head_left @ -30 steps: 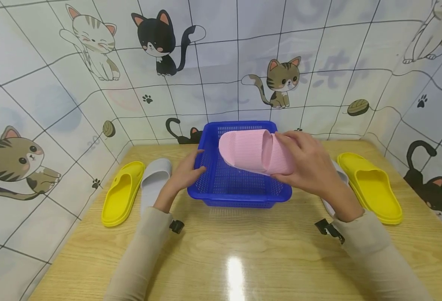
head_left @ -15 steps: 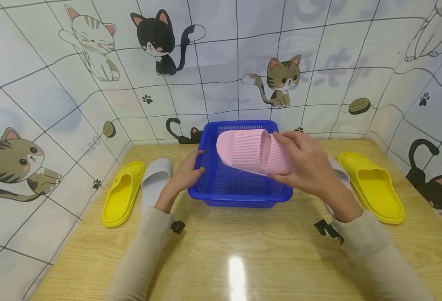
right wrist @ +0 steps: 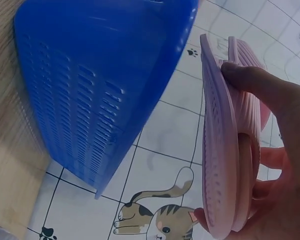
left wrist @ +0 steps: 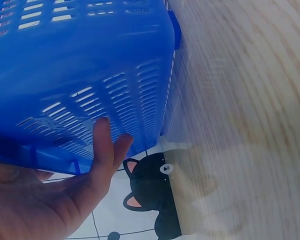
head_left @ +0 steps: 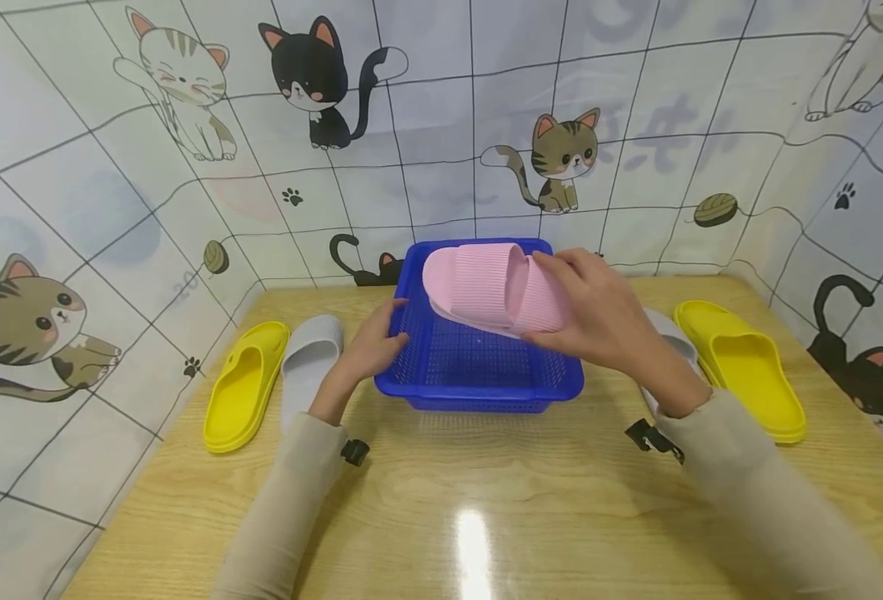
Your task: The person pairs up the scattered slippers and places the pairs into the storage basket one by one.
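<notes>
A blue plastic basket with slotted sides stands in the middle of the wooden table. At its left edge my left hand grips the rim, with fingers against the outer wall in the left wrist view. My right hand holds a pair of pink ribbed slippers, stacked together and raised over the basket. In the right wrist view the thumb lies on one side of the pink slippers and the other fingers reach around the opposite side. The slippers hide part of the basket's inside.
On the left of the table lie a yellow slipper and a grey slipper. A second yellow slipper lies on the right, beside another grey slipper partly hidden by my right arm. Cat-patterned walls border the table.
My right hand has moved the pink slippers slightly left and up over the basket. The left hand stays at the basket's rim.
</notes>
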`<state>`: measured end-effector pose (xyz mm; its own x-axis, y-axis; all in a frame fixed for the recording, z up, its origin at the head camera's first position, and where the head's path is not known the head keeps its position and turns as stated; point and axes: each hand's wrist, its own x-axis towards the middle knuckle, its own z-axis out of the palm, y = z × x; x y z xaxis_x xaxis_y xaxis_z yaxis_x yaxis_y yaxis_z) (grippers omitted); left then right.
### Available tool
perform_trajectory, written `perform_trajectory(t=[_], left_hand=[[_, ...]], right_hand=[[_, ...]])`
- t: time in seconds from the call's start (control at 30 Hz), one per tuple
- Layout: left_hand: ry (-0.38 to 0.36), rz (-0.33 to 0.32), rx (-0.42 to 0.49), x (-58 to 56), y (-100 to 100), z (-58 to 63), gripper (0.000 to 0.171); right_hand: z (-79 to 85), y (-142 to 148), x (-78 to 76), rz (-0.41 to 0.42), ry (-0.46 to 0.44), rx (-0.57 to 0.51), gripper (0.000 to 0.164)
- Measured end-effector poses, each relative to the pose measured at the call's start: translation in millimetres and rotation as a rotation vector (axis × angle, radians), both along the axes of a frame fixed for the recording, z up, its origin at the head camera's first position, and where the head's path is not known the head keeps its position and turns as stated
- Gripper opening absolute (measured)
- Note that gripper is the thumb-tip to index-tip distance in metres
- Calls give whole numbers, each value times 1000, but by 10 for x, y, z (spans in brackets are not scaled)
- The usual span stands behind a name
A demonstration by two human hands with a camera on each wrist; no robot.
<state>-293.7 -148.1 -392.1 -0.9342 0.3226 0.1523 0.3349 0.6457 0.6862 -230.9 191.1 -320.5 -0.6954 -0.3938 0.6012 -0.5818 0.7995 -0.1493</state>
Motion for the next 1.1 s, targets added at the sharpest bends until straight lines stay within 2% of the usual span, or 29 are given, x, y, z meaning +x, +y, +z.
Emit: perform_trajectory(t=[0.1, 0.23, 0.53, 0.9, 1.1], left_hand=[[-1, 0, 8, -6, -3, 6, 61], [-8, -3, 17, -2, -7, 22, 59], [6, -14, 5, -6, -19, 32, 58], [17, -1, -8, -5, -30, 22, 58], [23, -13, -22, -22, -28, -2, 59]], right_hand=[[72, -46, -54, 0, -58, 17, 97], [174, -91, -147, -17, -178, 37, 95], [321, -192, -435, -56, -390, 107, 90], [177, -461, -717, -115, -567, 243, 86], [154, -560, -822, -129, -634, 240, 76]])
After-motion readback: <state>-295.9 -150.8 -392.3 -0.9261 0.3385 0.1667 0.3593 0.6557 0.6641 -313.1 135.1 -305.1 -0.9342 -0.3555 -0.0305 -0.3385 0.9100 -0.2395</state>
